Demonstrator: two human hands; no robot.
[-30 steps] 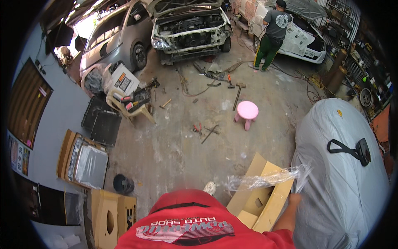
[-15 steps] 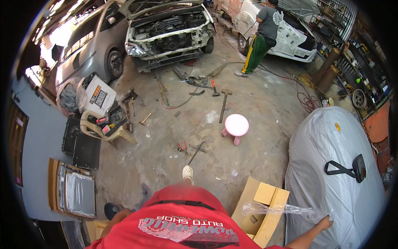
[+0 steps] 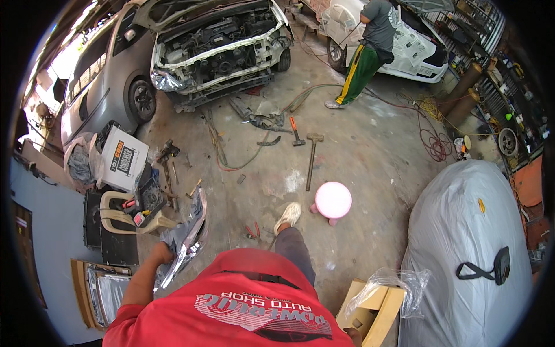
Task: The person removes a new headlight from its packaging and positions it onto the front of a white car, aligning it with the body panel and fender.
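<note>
My left hand point(image 3: 163, 253) is closed round the end of a long, shiny silver and dark moulded part point(image 3: 193, 234) that looks like a car headlight. It is held out beside my left side, near the beige plastic chair. Only a small bit of my right hand point(image 3: 353, 335) shows past the red shirt, at the near edge of an opened cardboard box point(image 3: 388, 315). My right fingers are hidden. Clear plastic wrap point(image 3: 413, 283) lies over the box's far side and reaches the grey covered vehicle.
A pink stool point(image 3: 333, 199) stands ahead of my foot point(image 3: 287, 215). Red-handled pliers point(image 3: 253, 231), a sledgehammer point(image 3: 312, 159), an orange-handled hammer point(image 3: 296, 132) and hoses lie on the floor. At left is a chair point(image 3: 115, 217) with tools; at right, a covered vehicle point(image 3: 462, 231). A person point(image 3: 370, 52) stands far off.
My left hand has come forward into view with the shiny part. My right hand has let go of the plastic wrap and drawn back to the box. My foot has stepped ahead.
</note>
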